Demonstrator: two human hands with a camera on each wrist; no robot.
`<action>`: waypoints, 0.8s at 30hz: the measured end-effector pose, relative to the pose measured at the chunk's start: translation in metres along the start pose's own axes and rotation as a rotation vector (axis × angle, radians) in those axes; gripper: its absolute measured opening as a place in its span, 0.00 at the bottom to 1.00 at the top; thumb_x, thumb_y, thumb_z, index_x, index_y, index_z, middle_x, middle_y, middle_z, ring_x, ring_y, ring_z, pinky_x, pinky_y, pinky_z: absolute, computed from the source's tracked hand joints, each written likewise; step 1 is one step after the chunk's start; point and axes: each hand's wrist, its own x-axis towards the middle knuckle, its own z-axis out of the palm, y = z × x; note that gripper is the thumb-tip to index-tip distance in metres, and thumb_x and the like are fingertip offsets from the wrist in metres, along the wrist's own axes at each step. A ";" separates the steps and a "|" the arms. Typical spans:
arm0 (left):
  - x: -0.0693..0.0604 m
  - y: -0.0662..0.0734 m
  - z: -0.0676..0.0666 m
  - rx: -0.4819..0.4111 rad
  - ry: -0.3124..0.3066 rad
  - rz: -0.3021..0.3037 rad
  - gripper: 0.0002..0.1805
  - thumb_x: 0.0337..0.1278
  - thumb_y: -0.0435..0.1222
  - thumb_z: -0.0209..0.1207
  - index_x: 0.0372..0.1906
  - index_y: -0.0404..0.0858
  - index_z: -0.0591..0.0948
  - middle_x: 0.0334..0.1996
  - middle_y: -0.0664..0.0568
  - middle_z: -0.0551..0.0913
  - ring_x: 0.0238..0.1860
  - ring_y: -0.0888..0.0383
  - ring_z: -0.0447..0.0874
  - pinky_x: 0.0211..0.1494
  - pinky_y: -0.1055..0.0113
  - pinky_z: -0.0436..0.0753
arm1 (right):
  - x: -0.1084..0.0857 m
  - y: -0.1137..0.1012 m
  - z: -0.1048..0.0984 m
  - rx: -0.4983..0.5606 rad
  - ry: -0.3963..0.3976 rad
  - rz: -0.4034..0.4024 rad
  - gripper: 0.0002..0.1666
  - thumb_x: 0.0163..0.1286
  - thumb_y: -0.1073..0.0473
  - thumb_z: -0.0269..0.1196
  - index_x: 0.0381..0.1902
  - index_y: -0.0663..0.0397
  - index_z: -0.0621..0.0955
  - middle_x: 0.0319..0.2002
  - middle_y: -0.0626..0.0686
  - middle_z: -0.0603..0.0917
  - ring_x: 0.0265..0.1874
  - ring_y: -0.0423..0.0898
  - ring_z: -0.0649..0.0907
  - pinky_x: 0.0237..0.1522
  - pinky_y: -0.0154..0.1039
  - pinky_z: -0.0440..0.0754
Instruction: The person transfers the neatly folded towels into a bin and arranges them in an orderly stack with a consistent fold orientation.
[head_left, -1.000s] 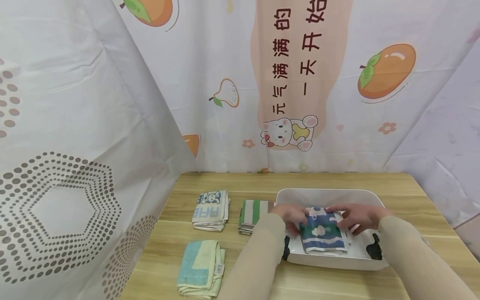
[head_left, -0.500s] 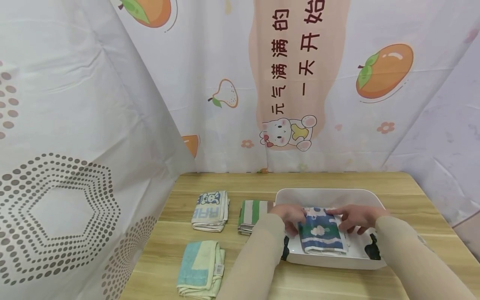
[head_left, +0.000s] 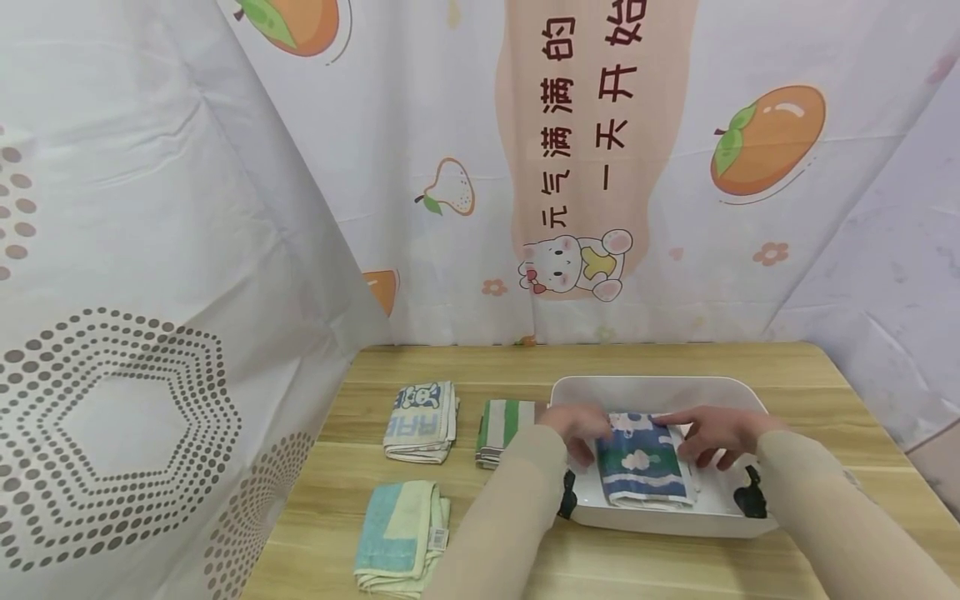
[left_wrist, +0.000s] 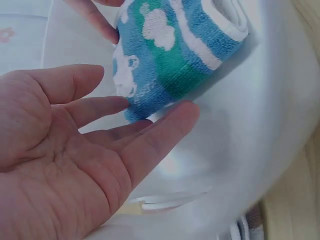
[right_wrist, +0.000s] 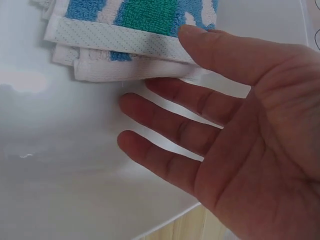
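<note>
A folded blue, green and white towel [head_left: 645, 468] lies in a white plastic bin [head_left: 660, 523]. My left hand [head_left: 579, 427] is at the towel's left edge. Its fingers are extended and loosely spread in the left wrist view, with one fingertip close to or touching the towel's corner. On the other side, my right hand [head_left: 716, 432] touches the towel. The right wrist view has the thumb resting on the bordered edge, the nearest finger by the lower layers, and the other fingers stretched out over the bin floor. Whether fingertips reach underneath is hidden.
Left of the bin lies a green-striped folded towel [head_left: 501, 427], partly behind the left arm. Farther left are a white-and-blue folded towel [head_left: 422, 423] and a teal-and-yellow one [head_left: 399, 533]. Black clips [head_left: 750, 496] sit at the bin's sides. A printed curtain [head_left: 450, 250] hangs behind the table.
My left hand has drawn slightly left from the towel, its fingers loosening. The right hand stays at the towel's right side with little movement. The towel lies nearly as before.
</note>
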 end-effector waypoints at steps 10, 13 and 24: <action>-0.002 -0.002 -0.012 -0.047 0.027 0.058 0.24 0.70 0.42 0.61 0.66 0.38 0.78 0.59 0.44 0.81 0.40 0.46 0.87 0.48 0.54 0.88 | -0.008 0.000 -0.008 0.005 0.005 -0.021 0.41 0.69 0.59 0.68 0.77 0.55 0.67 0.53 0.60 0.80 0.43 0.54 0.82 0.42 0.54 0.86; -0.005 -0.003 -0.018 -0.074 0.008 0.115 0.23 0.71 0.41 0.60 0.66 0.37 0.78 0.57 0.44 0.81 0.40 0.46 0.88 0.47 0.54 0.89 | -0.011 0.000 -0.010 0.023 0.007 -0.038 0.41 0.69 0.60 0.68 0.76 0.58 0.66 0.54 0.60 0.81 0.45 0.54 0.83 0.44 0.55 0.87; -0.022 -0.017 -0.045 -0.222 -0.078 0.225 0.21 0.71 0.35 0.60 0.64 0.33 0.77 0.47 0.39 0.85 0.40 0.42 0.89 0.42 0.52 0.90 | -0.027 0.003 -0.023 0.155 -0.006 -0.113 0.40 0.71 0.60 0.66 0.75 0.66 0.64 0.53 0.62 0.82 0.46 0.56 0.85 0.47 0.53 0.88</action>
